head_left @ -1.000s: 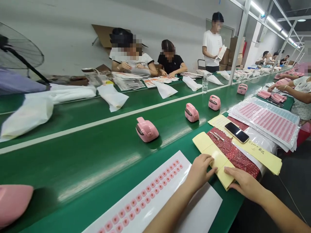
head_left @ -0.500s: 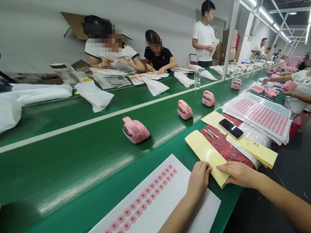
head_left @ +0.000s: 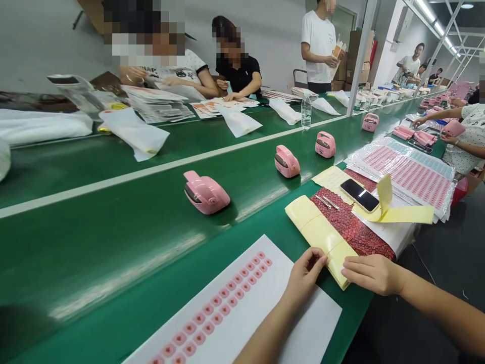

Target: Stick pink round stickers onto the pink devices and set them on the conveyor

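Observation:
A folded yellow paper stack [head_left: 322,232] with a slick surface lies aslant at the green table's edge. My left hand [head_left: 307,273] pinches at its left edge, thumb and forefinger together. On the other side, the stretched fingers of my right hand [head_left: 373,273] rest against the near right edge of the paper. Below my left forearm is a white sheet of stickers [head_left: 265,308], with rows of small pink squares marked in red. The forearm covers part of that sheet.
Pink handheld devices [head_left: 207,193] stand on the green belt [head_left: 132,232]. Beyond the paper lie a phone [head_left: 359,195], tweezers [head_left: 328,202], a red patterned pack [head_left: 364,230] and sticker sheets [head_left: 405,172]. Co-workers sit across the belt and at the far right.
A yellow strip beside the phone now has one end curled upward. My right hand's fingers have straightened along the paper's edge. The view has shifted slightly.

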A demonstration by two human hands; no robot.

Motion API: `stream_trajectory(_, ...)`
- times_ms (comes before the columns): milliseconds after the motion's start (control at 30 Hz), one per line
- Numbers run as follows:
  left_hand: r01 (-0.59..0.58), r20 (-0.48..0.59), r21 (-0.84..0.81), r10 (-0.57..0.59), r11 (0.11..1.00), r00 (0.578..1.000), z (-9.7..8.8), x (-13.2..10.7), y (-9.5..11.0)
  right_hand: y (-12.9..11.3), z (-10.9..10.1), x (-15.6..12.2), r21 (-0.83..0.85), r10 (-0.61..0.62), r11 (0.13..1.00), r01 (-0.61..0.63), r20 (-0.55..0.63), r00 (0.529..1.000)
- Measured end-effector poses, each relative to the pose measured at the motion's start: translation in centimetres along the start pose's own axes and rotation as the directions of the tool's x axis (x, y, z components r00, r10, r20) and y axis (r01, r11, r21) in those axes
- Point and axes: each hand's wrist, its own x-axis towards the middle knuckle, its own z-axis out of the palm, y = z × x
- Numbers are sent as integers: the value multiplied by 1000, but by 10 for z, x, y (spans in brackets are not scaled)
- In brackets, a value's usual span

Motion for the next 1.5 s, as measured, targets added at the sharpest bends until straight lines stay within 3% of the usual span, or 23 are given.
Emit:
stream_trajectory(100, -107, 76, 109, 99, 988, 992, -2, -4, 3, -2, 0, -1, -18, -50, 999, 50, 0, 999)
stream_trajectory(167, -250, 158, 230, 217, 941, 963, -2, -7, 4, -3, 2, 0, -24, -68, 997, 68, 21, 997)
stream_trajectory(233, -409, 214, 371, 351, 834, 911, -2, -9, 5, -3, 3, 0, -30, -74, 997, 75, 34, 997)
stream_trajectory(333, -551, 243, 591, 522, 589, 818, -2, -13, 7, -4, 5, -1, -35, -65, 997, 66, 20, 998)
stream_trajectory(433, -629, 358, 668, 569, 397, 740, -1, -16, 10, -6, 7, -4, -6, -45, 999, 45, -20, 999)
stream_trajectory(533, -690, 463, 649, 553, 321, 693, 5, -23, 10, -11, 10, -9, 53, 8, 999, -5, -56, 998)
stream_trajectory(633, -687, 457, 682, 586, 252, 669, 15, -31, 8, -21, 15, -16, 70, 120, 991, -111, -138, 983)
stream_trajectory(700, -675, 450, 713, 614, 190, 649, 21, -37, 5, -29, 17, -21, 79, 240, 970, -228, -206, 949)
stream_trajectory(767, -668, 447, 731, 643, 137, 622, 25, -39, 3, -33, 16, -22, 119, 379, 925, -360, -267, 886)
stream_trajectory(867, -661, 390, 739, 719, 128, 576, 28, -39, 2, -27, 11, -10, 212, 557, 830, -516, -303, 773)
stream_trajectory(933, -661, 364, 735, 737, 148, 569, 28, -38, 4, -14, 10, 8, 252, 622, 782, -570, -255, 740)
stream_trajectory(1067, -665, 390, 728, 695, 169, 604, 26, -40, 11, 31, 28, 61, 282, 588, 789, -546, -90, 804)
stream_trajectory(1133, -672, 399, 717, 682, 185, 613, 25, -43, 13, 55, 46, 90, 267, 571, 777, -570, 79, 817)
stream_trajectory(1200, -681, 401, 698, 667, 222, 628, 25, -45, 13, 74, 65, 115, 164, 582, 754, -636, 282, 763)
stream_trajectory(1267, -682, 395, 684, 652, 261, 647, 24, -47, 11, 87, 79, 134, 89, 566, 760, -644, 398, 722)
stream_trajectory(1500, -731, 370, 589, 690, 344, 622, 12, -50, -3, 86, 89, 152, 51, 481, 828, -559, 449, 753)
